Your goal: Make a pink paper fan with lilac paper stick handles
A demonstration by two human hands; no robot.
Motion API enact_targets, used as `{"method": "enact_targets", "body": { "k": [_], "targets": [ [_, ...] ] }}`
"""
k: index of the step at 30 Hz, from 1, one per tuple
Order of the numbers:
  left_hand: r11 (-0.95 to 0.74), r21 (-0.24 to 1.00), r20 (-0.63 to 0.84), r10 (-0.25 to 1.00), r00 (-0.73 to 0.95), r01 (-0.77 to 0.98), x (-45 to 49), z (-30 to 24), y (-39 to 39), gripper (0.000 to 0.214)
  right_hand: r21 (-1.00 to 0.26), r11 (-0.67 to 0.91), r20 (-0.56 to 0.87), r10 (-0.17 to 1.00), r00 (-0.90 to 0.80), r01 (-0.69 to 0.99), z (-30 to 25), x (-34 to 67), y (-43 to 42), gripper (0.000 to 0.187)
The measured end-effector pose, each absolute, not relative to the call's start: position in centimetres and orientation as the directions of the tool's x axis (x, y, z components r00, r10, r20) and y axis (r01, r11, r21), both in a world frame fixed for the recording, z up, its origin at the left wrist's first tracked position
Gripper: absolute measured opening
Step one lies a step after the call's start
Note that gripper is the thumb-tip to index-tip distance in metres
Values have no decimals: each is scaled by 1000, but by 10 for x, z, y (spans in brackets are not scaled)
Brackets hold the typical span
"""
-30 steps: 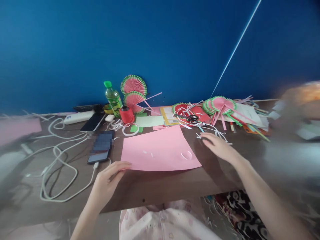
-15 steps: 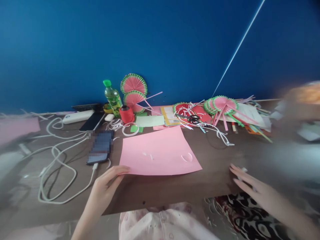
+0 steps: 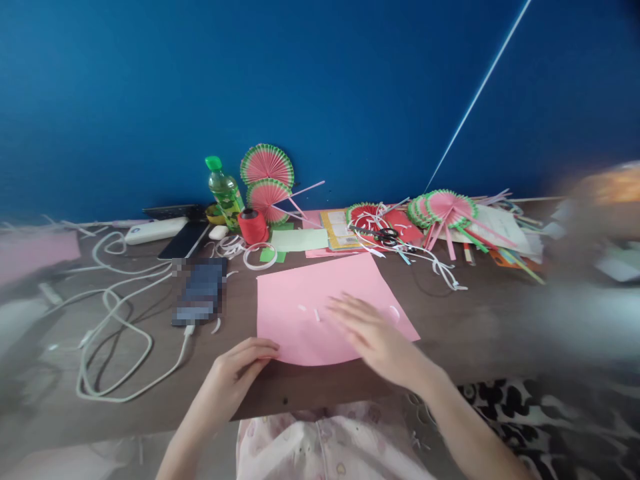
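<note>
A sheet of pink paper (image 3: 295,293) lies on the brown table in front of me, its near edge bowed slightly. My left hand (image 3: 245,360) pinches the sheet's near left corner between thumb and fingers. Over the right half of the sheet is my right hand (image 3: 360,327), fingers stretched out and a little blurred; whether it touches the paper I cannot tell. Small white paper scraps (image 3: 317,315) lie on the sheet beside its fingertips, and a curved white strip (image 3: 395,313) rests near the right edge.
Left of the sheet are a phone (image 3: 203,290) and a looped white cable (image 3: 117,333). Behind stand a green-capped bottle (image 3: 225,190), a red thread spool (image 3: 253,227), white tape rolls (image 3: 260,256) and pleated paper fans (image 3: 267,167). Scissors (image 3: 383,235) lie among paper strips.
My right hand has moved left from the bare table onto the pink paper. The sheet has shifted slightly right and toward me, with my left hand still at its corner.
</note>
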State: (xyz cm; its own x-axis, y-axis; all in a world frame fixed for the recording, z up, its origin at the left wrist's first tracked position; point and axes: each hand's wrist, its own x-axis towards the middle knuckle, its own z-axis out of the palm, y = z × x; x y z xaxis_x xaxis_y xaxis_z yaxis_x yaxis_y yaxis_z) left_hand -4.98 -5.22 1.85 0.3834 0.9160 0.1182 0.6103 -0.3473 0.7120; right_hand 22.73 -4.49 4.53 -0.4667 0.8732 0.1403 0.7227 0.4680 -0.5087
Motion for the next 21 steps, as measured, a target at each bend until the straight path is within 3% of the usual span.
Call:
{"method": "enact_targets", "body": {
  "k": [4,10,15,19,21],
  "targets": [
    [-346,708,102,912,397,616,-45,15,-58,24,-486,599,60,749,-660,636,17,173,-24,47],
    [-332,686,128,931,341,648,-40,6,-61,27,-384,506,27,842,-538,773,-9,200,-39,49],
    [-264,682,117,960,255,681,-41,6,-60,27,-225,293,15,955,-297,929,-28,272,-85,54],
    [-199,668,75,977,201,717,-52,8,-62,28,-99,18,186,982,0,995,-61,347,-150,58],
    [-183,658,72,981,181,730,-64,10,-63,28,-119,-146,267,948,173,982,-74,382,-186,64]
  ]
}}
